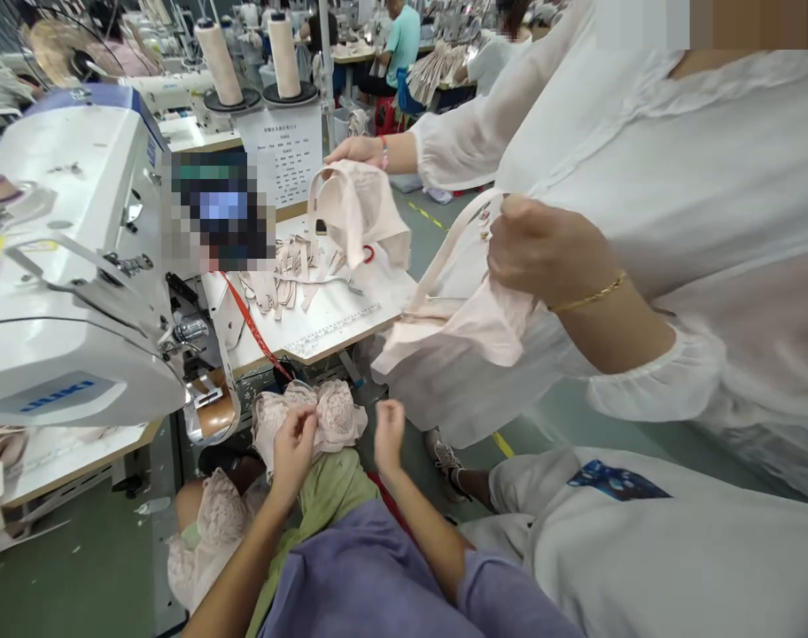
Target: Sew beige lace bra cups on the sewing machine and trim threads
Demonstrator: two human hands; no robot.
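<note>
The lap (336, 486) propped a lace bra (341, 418) within reach; the left hand (293, 446) pinched its middle, a grip suited to steadying. The right hand (389, 436) hovered beside, curled closed, whether empty I couldn't tell. Beyond, a co-worker's hand (547, 251) held a plain bra (467, 330).

A sewing machine (85, 230) fills the frame's left, thread cones (285, 58) standing above a paper sheet (284, 151) left of top center. Fabric strips (288, 275) lie on the table (337, 326) near mid-frame. Below, at lower center, a bra (341, 415) lies against the left hand (293, 447), the right hand (389, 436) just beside it; a co-worker (617, 230) stands along the right.
</note>
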